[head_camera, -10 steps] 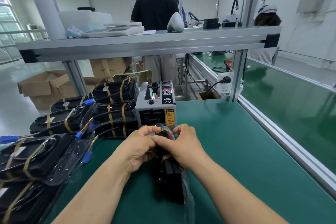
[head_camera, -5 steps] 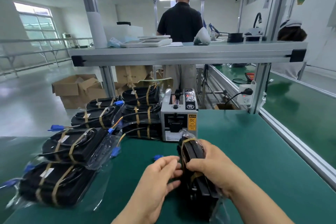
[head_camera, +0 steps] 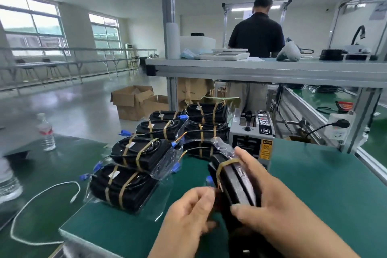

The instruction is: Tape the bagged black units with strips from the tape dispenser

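The right hand (head_camera: 261, 201) is gripping the glossy clear-bagged black rectangular unit (head_camera: 234, 180) edge-up above the green bench mat (head_camera: 314, 184), its long axis pointing at the grey boxy tape dispenser (head_camera: 251, 138) just beyond, nearer this hand. The left hand (head_camera: 188, 211) is curling against its near side; whether it is pinching anything, I cannot tell.

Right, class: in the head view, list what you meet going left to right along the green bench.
Water bottle → nearest taped unit → left hand → held bagged unit → power socket. The tape dispenser and right hand overlap the held unit, so they are left out.
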Demonstrator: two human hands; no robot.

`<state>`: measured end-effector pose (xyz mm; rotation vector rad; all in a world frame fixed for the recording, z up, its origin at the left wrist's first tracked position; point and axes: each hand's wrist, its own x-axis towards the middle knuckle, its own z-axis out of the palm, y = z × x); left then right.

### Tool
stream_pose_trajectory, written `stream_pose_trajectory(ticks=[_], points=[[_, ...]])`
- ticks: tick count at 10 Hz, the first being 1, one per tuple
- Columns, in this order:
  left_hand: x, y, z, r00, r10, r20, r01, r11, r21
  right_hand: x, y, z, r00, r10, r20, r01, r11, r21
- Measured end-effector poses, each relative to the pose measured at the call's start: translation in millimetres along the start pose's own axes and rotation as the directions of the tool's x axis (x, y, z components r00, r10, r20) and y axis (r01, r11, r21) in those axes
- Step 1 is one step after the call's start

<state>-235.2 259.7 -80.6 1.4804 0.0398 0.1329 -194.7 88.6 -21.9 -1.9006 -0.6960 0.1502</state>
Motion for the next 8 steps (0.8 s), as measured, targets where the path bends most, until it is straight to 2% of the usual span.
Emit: stream_pose_trajectory(ticks=[1, 2, 3, 4, 5, 6, 7, 8], points=[[-3, 5, -23, 0.954, 0.142, -0.263, -0.076, 0.967, 0.245, 1, -9, -18, 0.968, -0.056, 0.246, -0.016, 0.959, 0.284], [-6, 12, -43, 0.993, 0.105, 0.050, -0.114, 0.961, 0.253, 11, -6, -28, 0.917, -0.092, 0.389, -0.063, 0.927, 0.369], [-9, 19, -55, 0.974, 0.127, 0.188, -0.160, 0.972, 0.172, 26, -5, -28, 0.868, -0.071, 0.492, -0.179, 0.879, 0.443], [-5, 28, -59, 0.988, 0.090, 0.122, -0.095, 0.995, 0.042, 41, -6, -25, 0.916, -0.044, 0.399, -0.164, 0.867, 0.471], [8, 49, -67, 0.997, 0.082, -0.012, -0.082, 0.997, 0.003, 48, -2, -26, 0.997, 0.032, 0.068, -0.064, 0.832, 0.551], [37, 85, -85, 0.971, 0.103, -0.216, -0.103, 0.995, 0.012, 41, 8, -32, 0.984, 0.079, -0.160, 0.040, 0.774, 0.631], [85, 118, -115, 0.940, 0.013, -0.342, -0.017, 1.000, -0.008, 25, 29, -32, 0.949, 0.180, -0.260, 0.040, 0.745, 0.665], [127, 137, -139, 0.924, 0.016, -0.381, 0.009, 0.998, 0.064, 10, 40, -25, 0.917, 0.283, -0.281, -0.013, 0.726, 0.688]])
